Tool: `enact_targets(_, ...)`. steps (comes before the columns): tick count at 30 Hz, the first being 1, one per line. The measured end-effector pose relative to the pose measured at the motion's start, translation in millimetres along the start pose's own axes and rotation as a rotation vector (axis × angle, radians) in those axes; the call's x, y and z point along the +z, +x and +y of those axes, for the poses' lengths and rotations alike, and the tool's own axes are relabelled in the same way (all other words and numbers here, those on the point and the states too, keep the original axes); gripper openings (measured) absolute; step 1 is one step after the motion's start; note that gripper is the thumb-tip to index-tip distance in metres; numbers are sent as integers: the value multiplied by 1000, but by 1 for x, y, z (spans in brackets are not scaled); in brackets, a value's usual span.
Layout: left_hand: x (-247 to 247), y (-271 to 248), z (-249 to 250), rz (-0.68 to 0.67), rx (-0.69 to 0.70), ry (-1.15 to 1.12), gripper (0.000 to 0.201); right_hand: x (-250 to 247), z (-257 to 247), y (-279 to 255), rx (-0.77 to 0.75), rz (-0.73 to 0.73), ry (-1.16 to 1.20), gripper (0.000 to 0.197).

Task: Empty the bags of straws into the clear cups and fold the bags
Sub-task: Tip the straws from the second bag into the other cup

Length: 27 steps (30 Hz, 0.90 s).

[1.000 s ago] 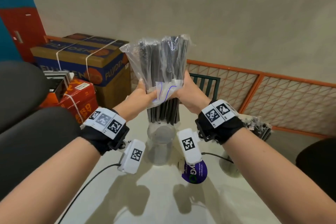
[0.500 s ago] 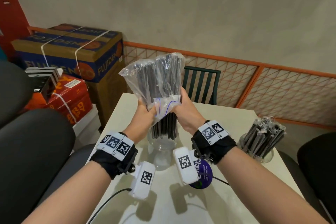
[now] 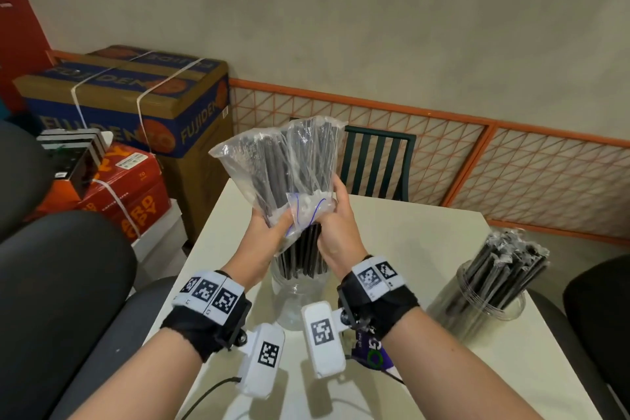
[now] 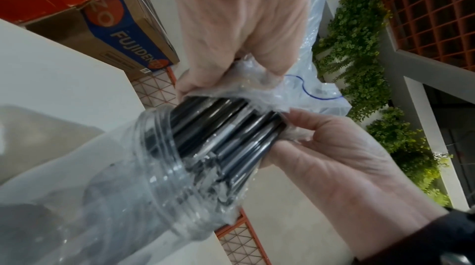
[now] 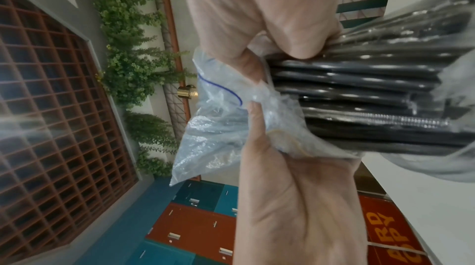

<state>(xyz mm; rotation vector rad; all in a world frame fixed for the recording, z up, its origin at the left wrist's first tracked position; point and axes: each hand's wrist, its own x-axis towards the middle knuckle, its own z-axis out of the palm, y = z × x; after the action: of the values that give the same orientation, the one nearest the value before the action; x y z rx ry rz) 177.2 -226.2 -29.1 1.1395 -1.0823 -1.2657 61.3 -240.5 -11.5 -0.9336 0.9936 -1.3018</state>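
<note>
Above the clear cup on the worktop, the left hand and right hand hold an upturned bag, fingers clamped on its mouth, black straws dipping into the cup. A second cup of straws stands well apart at right.

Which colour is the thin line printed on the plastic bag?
Blue, a thin curved line on the clear bag; the right wrist view shows it best.

café storeroom corner, strapped cartons, lockers, table
</note>
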Motion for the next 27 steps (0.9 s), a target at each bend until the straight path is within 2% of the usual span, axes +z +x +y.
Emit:
enact_targets(8, -6, -6, 0, -118, -11, 174, 47, 0, 17, 0, -31, 116, 159, 59)
enact_targets(10, -6, -7, -2, -96, -24, 256, 56, -2, 24, 0, -26, 110, 107, 52)
enact_targets(12, -6, -5, -4, -36, -24, 313, 67, -8, 29, 1, -14, 32, 12, 47)
enact_targets(15, -5, -7, -6, 31, -48, 317, 67, -24, 26, 1, -54, -166, -267, 71)
enact_targets(17, -3, -11, -8, 18, -66, 331, 65, -35, 23, 0, -105, -256, -417, 81)
enact_targets(20, -1, -15, -12, -69, -93, 342, 66, -48, 20, -4, -156, -246, -517, 86)
enact_targets(23, -1, -15, -5, -158, -58, 312, 72, -56, 13, -8, -172, -245, -555, 82)
enact_targets(25, -5, -15, 6, -204, -35, 265, 63, -60, 3, -13, -139, -265, -564, 80)
enact_targets(27, -9, -16, 20, -232, -11, 227, 69, -64, -10, -18, -80, -309, -613, 83)
